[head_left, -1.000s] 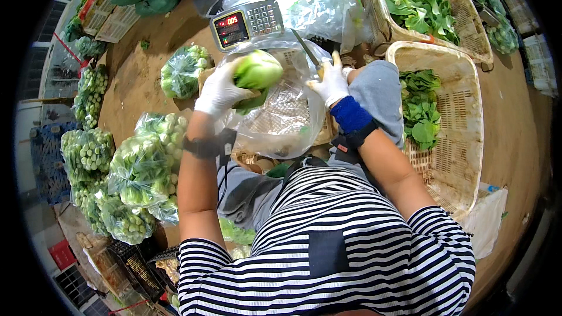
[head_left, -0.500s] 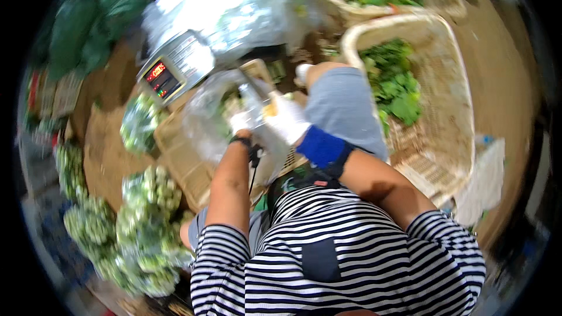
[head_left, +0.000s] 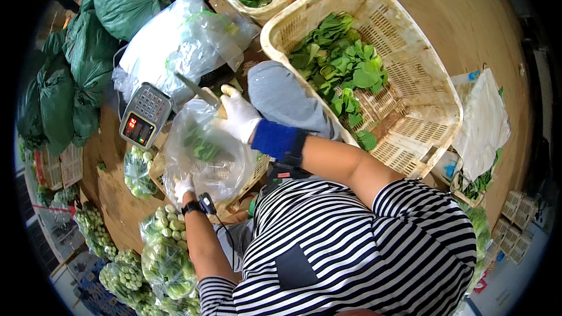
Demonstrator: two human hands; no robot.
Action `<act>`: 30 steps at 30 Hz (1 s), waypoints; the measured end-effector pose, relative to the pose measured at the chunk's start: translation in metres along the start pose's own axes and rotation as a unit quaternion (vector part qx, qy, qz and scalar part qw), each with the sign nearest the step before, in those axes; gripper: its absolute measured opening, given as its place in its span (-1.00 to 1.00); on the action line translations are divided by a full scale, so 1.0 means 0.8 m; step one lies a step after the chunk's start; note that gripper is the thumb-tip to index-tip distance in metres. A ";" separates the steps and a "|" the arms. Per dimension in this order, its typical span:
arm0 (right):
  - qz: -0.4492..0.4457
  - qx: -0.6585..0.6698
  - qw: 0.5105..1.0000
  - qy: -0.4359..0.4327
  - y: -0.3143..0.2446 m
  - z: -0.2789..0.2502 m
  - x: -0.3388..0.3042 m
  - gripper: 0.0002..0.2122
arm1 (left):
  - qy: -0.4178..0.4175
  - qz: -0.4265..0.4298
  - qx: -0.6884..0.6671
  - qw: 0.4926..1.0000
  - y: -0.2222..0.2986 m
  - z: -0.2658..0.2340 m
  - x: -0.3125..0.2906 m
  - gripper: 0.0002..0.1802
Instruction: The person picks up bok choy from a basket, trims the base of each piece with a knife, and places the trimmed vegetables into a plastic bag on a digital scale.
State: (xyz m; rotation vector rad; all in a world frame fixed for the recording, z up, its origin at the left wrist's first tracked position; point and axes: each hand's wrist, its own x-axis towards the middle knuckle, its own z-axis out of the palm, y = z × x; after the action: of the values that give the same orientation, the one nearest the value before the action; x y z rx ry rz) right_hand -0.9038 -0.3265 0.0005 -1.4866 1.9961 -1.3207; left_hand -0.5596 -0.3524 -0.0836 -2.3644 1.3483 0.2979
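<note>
My right hand (head_left: 239,116), in a white glove with a blue cuff at the wrist, is closed around a knife (head_left: 198,89). Its blade points up and left, over the far rim of a clear plastic bag (head_left: 228,164). Inside the bag lie some green leafy vegetables (head_left: 202,145), partly blurred by the plastic. At the bag's near left edge, my left hand (head_left: 183,189), gloved in white, pinches the plastic. Under the bag shows a tan crate (head_left: 261,169). A grey scale display (head_left: 140,116) with lit red digits stands left of the bag.
To the right stands a large cream basket (head_left: 451,105) with loose leafy greens (head_left: 366,69). Another basket (head_left: 266,14) of greens is beyond it. Filled bags of vegetables (head_left: 167,257) lie at lower left, green sacks (head_left: 88,76) at far left. Clear plastic bags (head_left: 193,38) are heaped behind the scale.
My hands have moved apart: the left drew nearer and leftward along the bag, the right lifted away with the knife. The bag now gapes wider. My view has turned.
</note>
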 end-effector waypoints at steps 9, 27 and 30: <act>0.237 -0.015 0.963 0.125 0.261 -0.319 0.029 -0.55 | -0.122 0.139 -0.581 0.793 -0.050 -0.057 -0.114 -0.57; 0.758 0.109 0.543 0.344 0.616 -0.255 -0.072 -0.27 | -0.104 0.133 -0.504 0.847 -0.024 -0.087 -0.138 -0.61; 0.683 0.205 0.552 0.432 0.583 -0.277 -0.092 -0.17 | -0.061 0.165 -0.518 0.837 -0.009 -0.098 -0.140 -0.60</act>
State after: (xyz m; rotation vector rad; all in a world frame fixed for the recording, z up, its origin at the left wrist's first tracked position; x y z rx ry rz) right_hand -1.3008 -0.1420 -0.2832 1.1773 1.9923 -1.4271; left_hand -0.6115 -0.2970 0.0305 -2.7545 1.8046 1.6069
